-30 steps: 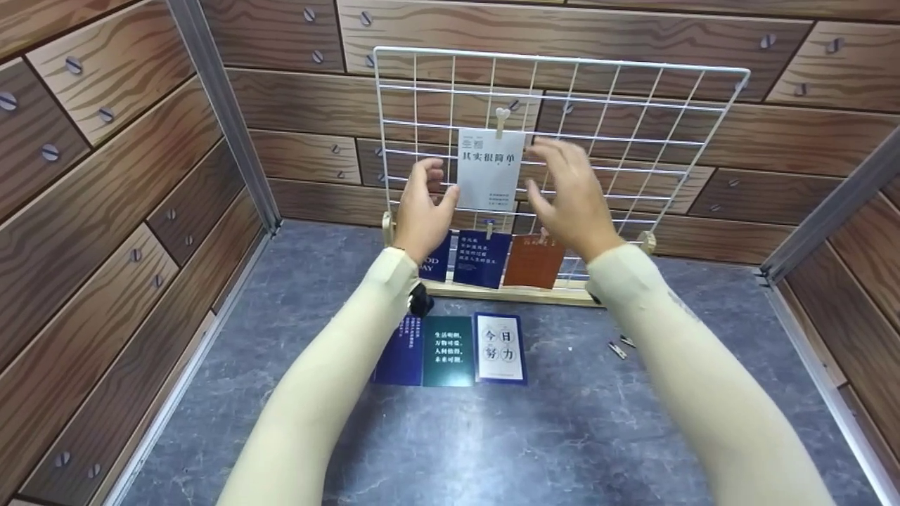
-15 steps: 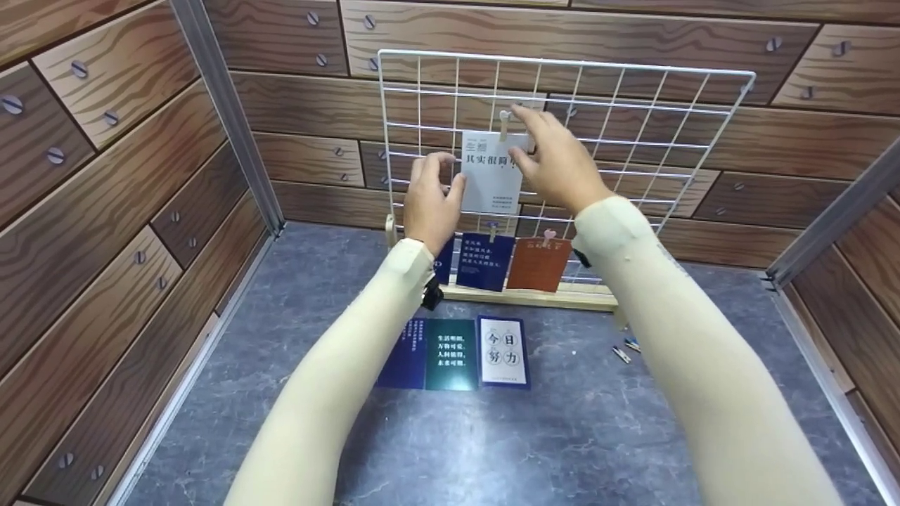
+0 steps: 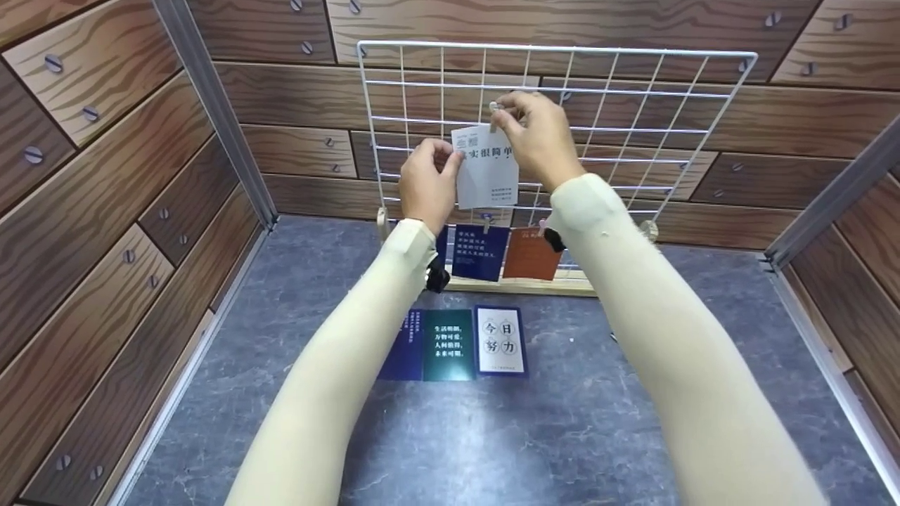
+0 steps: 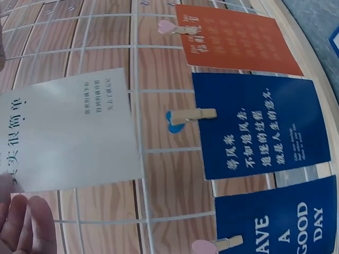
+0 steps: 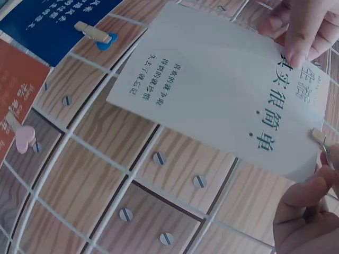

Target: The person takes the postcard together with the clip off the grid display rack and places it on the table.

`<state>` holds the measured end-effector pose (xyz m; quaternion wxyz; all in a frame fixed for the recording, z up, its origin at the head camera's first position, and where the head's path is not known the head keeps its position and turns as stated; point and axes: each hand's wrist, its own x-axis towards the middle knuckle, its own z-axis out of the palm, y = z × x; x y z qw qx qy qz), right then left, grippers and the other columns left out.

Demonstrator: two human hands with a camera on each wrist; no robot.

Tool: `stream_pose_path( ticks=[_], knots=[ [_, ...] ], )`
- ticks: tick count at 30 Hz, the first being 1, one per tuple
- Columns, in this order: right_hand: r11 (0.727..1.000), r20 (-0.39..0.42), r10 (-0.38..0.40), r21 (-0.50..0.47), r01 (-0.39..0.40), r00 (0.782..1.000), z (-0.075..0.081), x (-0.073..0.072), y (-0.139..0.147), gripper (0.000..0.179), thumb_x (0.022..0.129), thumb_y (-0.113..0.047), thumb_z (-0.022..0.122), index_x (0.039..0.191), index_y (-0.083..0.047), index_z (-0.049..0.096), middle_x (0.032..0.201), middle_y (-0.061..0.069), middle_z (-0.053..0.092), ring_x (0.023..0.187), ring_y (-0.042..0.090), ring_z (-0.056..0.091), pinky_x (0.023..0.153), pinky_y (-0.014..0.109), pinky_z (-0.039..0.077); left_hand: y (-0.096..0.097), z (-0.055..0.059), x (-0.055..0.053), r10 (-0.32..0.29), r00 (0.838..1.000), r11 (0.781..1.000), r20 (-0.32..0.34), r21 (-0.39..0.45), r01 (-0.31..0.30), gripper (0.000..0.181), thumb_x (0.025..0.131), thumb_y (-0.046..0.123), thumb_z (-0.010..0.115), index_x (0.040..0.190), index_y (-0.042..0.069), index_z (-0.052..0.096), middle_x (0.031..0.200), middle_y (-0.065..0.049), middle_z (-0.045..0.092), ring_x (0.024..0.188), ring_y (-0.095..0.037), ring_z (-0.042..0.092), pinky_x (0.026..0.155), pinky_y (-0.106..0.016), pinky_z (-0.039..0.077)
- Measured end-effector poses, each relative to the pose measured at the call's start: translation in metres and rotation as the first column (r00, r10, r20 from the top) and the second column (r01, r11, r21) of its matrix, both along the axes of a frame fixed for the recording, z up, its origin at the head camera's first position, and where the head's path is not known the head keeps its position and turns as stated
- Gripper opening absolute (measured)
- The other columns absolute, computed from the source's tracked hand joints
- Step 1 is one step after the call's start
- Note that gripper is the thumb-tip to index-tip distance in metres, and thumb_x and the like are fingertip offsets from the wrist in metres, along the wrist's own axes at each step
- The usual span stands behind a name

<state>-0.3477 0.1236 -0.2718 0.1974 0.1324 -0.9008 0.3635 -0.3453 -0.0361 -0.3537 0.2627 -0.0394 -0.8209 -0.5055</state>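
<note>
The white card [image 3: 486, 176] looks like matt paper, the grid [image 3: 558, 48] metal.

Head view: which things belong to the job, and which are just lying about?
In the job: white card, left hand, clothespin, right hand, wire grid, clipped orange card, clipped blue cards.

Apparently lying about: green card, blue-edged card, loose blue card.

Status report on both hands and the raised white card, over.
Left hand pinches white card by its edge. Right hand grips clip at card's top. Nothing visibly blocking.
</note>
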Motion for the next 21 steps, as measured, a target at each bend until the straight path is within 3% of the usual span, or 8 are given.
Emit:
stream_pose_path(
  ticks=[7, 15, 21],
  knots=[
    [0.999, -0.052, -0.011, -0.047, 0.009, 0.999, -0.003, -0.001, 0.0, 0.024, 0.103, -0.018, 0.065, 0.117, -0.002, 0.074, 0.116, 0.012, 0.069, 0.102, 0.02, 0.061, 0.09, 0.03, 0.051, 0.004, 0.003, -0.001, 0.05, 0.999, 0.999, 0.013, -0.007, -0.05, 0.015, 0.099, 0.03, 0.071, 0.1, 0.016, 0.067, 0.091, 0.005, 0.072, 0.08, -0.01, 0.063, 0.074, -0.031, 0.048],
    [0.995, -0.161, -0.039, -0.098, 0.024, 0.986, -0.013, -0.001, 0.001, 0.016, 0.1, -0.013, 0.068, 0.101, -0.001, 0.08, 0.113, 0.011, 0.072, 0.098, 0.019, 0.066, 0.085, 0.026, 0.053, 0.011, 0.002, -0.003, 0.038, 0.999, 0.997, 0.028, -0.061, -0.036, 0.025, 0.099, 0.03, 0.071, 0.122, 0.021, 0.074, 0.101, 0.006, 0.079, 0.087, -0.012, 0.071, 0.078, -0.032, 0.053],
    [0.99, -0.207, -0.037, -0.144, 0.007, 0.978, -0.016, -0.002, 0.0, 0.015, 0.1, -0.011, 0.069, 0.097, -0.002, 0.081, 0.104, 0.009, 0.073, 0.081, 0.01, 0.058, 0.073, 0.019, 0.045, 0.014, 0.002, -0.004, 0.064, 0.998, 0.994, 0.024, -0.094, -0.062, 0.02, 0.099, 0.03, 0.071, 0.111, 0.016, 0.079, 0.098, 0.004, 0.078, 0.084, -0.011, 0.07, 0.078, -0.032, 0.053]
  ],
)
